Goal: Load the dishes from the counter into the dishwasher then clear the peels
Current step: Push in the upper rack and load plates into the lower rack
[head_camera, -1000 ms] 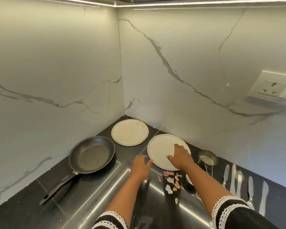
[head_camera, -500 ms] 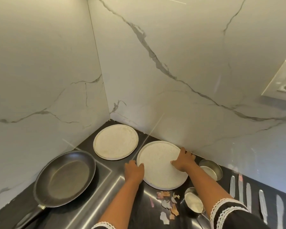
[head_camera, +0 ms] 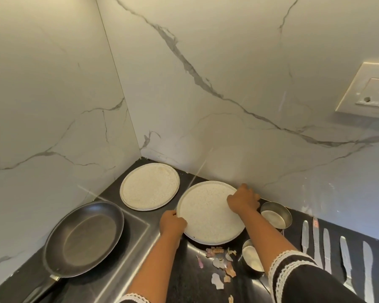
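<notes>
Marble walls meet in a corner above the dark counter (head_camera: 184, 278). Seen from the head camera, both hands take the nearer speckled plate (head_camera: 208, 215) by opposite rims: the left hand (head_camera: 172, 223) curls its fingers round the near-left edge, the right hand (head_camera: 243, 200) hooks over the far-right edge by the wall, likely to lift it level. Behind it lies a second plate (head_camera: 149, 186); a frying pan (head_camera: 83, 238), two steel bowls (head_camera: 275, 214), cutlery (head_camera: 346, 256) and the peels (head_camera: 219, 261) wait on the counter. No dishwasher is in view.
</notes>
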### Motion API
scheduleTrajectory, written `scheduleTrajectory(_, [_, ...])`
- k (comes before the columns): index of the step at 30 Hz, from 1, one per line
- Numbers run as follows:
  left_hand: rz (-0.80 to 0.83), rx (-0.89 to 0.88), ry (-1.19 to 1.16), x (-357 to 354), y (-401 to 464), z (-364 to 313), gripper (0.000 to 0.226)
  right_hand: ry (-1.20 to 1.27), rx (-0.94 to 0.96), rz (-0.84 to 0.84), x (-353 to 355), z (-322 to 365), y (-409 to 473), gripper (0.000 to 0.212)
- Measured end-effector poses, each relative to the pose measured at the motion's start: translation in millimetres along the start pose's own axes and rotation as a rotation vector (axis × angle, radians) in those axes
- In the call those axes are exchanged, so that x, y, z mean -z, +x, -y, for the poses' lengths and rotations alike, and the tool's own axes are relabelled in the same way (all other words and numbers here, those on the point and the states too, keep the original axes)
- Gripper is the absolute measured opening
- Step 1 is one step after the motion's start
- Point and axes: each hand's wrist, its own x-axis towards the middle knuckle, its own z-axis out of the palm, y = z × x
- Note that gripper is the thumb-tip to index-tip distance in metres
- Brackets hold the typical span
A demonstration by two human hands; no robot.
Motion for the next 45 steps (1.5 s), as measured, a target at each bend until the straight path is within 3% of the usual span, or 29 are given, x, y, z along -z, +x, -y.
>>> scheduleTrajectory(6, [-0.102,-0.011,-0.176,16,-16,-8,0.013,0.038,0.109,-0.101,11,7,-24,0.028])
scheduleTrajectory(10, [-0.204,-0.05,-0.211,24,-41,-17,0.029,0.066,0.168,-0.169,23,4,-47,0.027])
scheduleTrajectory(19, [-0.266,-0.165,-0.232,33,-99,-25,0.024,0.127,0.21,-0.265,61,-20,-103,0.027])
scheduleTrajectory(25, [-0.154,-0.234,-0.163,34,-141,-21,0.011,0.184,0.201,-0.369,83,-56,-150,0.025])
scheduleTrajectory(37, [0.012,-0.408,-0.098,22,-259,-15,0.015,0.194,0.133,-0.522,140,-154,-264,0.029])
scheduleTrajectory(45, [0.188,-0.548,-0.008,-31,-354,-7,0.021,0.241,0.005,-0.63,189,-259,-340,0.03])
